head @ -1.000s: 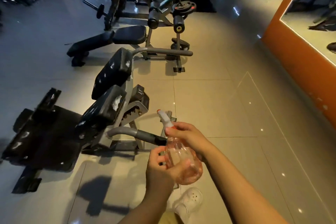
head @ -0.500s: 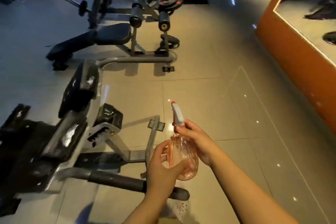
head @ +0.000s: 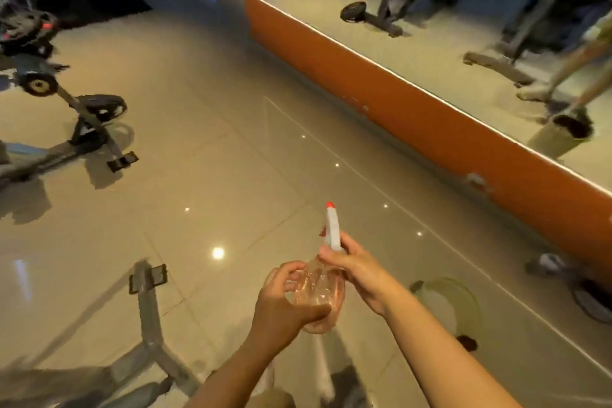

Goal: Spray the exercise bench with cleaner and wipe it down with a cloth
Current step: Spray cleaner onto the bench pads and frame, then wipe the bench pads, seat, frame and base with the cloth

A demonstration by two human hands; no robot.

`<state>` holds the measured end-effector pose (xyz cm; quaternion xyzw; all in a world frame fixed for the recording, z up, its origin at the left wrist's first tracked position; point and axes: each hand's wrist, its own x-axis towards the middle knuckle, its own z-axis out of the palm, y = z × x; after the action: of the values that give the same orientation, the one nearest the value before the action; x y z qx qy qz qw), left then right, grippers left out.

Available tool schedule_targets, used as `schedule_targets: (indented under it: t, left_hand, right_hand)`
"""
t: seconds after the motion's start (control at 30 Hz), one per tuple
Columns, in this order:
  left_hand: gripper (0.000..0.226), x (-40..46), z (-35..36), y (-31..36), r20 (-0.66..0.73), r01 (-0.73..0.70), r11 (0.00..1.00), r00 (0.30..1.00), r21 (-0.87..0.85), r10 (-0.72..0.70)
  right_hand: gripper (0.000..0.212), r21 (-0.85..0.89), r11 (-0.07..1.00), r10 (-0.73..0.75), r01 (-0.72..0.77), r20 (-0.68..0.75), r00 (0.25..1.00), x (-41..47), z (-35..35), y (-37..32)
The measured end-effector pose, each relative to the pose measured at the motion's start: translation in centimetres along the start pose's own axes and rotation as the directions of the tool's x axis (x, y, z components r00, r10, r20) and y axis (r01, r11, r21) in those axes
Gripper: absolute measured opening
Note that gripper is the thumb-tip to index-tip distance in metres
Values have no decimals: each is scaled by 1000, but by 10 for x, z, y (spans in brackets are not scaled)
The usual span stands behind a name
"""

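Head view, spray bottle [head: 319, 295] cupped underneath by left hand [head: 284, 305], right hand [head: 356, 267] gripping its neck

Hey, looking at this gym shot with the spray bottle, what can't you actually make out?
- Bench pads: out of the head view; only a grey frame leg shows at the left edge.
- Cloth: none visible.
- Liquid level in the spray bottle: the left hand and right hand cover much of it.
- Green object on the floor: blurred, partly behind the right forearm.
- Gear at far left: motion-blurred.

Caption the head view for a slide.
Both hands, left hand and right hand, grip a clear spray bottle above the gym's tiled floor.
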<state>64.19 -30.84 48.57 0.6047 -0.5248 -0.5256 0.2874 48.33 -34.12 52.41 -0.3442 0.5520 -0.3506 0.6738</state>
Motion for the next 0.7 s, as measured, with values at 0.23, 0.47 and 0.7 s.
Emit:
schedule_targets:
  t: [0.23, 0.47, 0.7]
  left_hand:
    - [73, -7, 142, 26, 257, -278, 928, 943, 250, 213]
    - [63, -24, 217, 38, 336, -356, 901, 904, 248, 264]
    - [70, -2, 258, 41, 302, -419, 833, 898, 360, 321]
  right_hand:
    - [44, 3, 995, -91, 95, -270, 959, -82, -129, 28]
    - [22, -29, 999, -35, 24, -488, 872, -112, -197, 47]
    - [21, -157, 987, -137, 32, -730, 670, -106, -236, 54]
